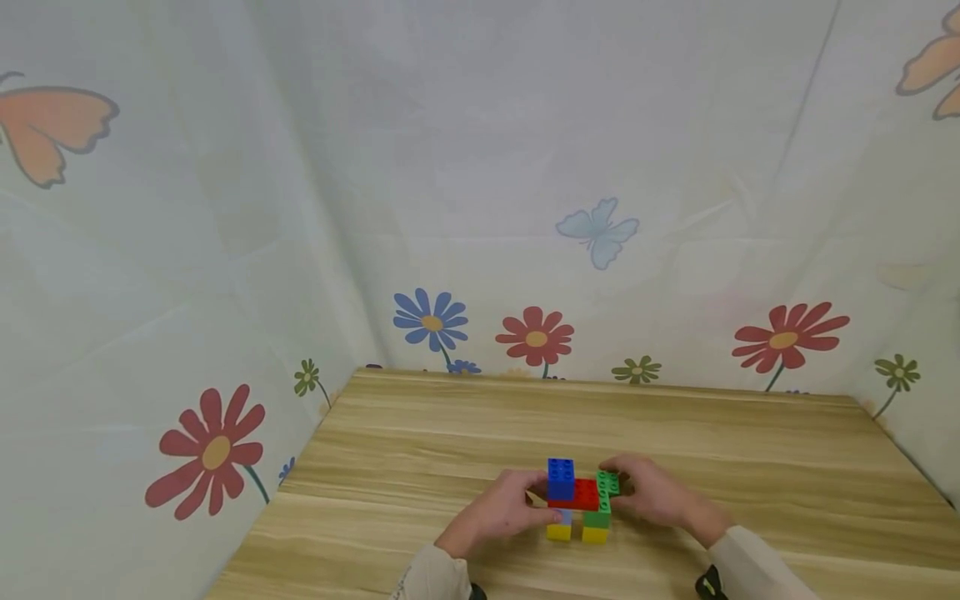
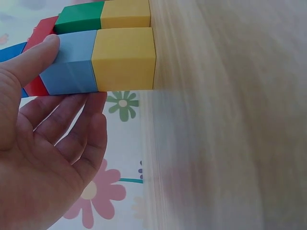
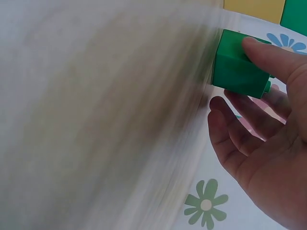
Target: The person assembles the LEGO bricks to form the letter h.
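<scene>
A small structure of toy building bricks stands on the wooden table, in front of me. Its blue brick (image 1: 560,479) sits on top of a red brick (image 1: 587,494) that spans two legs. One leg is a light blue brick (image 2: 72,62) over a yellow brick (image 2: 124,60); the other is a green brick (image 1: 597,518) over yellow. My left hand (image 1: 513,504) grips the structure from the left, thumb over the light blue and red bricks. On the other side, my right hand (image 1: 654,492) pinches a separate green brick (image 3: 240,64) between thumb and fingers, close beside the structure.
The wooden table (image 1: 420,433) stretches out around the bricks. Behind it and at the sides hangs a pale curtain (image 1: 480,167) printed with flowers and butterflies, meeting the table's far edge.
</scene>
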A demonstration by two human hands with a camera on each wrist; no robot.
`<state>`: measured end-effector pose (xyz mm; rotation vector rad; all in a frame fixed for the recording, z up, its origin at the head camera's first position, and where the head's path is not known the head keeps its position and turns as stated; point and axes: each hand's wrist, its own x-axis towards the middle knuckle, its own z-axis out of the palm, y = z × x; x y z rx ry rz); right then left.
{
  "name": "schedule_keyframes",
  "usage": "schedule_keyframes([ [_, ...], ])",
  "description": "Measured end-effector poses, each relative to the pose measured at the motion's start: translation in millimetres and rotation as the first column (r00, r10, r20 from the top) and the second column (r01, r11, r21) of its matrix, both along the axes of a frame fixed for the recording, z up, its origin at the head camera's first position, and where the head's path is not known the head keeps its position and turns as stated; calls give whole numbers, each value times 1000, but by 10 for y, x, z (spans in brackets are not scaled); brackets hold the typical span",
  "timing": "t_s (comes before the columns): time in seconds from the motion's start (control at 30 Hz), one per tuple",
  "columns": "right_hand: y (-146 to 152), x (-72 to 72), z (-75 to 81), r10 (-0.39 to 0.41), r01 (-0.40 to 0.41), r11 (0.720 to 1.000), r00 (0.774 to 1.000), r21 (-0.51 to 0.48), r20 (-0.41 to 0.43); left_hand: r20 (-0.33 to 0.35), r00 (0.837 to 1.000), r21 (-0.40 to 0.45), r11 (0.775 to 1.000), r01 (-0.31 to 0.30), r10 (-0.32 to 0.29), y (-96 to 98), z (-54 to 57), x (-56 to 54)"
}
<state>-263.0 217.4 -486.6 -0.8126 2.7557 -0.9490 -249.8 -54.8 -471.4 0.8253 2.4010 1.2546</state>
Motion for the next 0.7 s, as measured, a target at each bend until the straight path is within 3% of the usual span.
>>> schedule_keyframes([
  [0.3, -3, -10, -12, -14, 14, 1000, 1000, 15, -8, 5, 1000, 1, 1000, 1, -1, 7, -8, -15],
  [0.7, 24, 64, 173, -76, 78, 990, 997, -114, 23, -3, 1000, 12, 1000, 12, -12, 18, -29, -22],
])
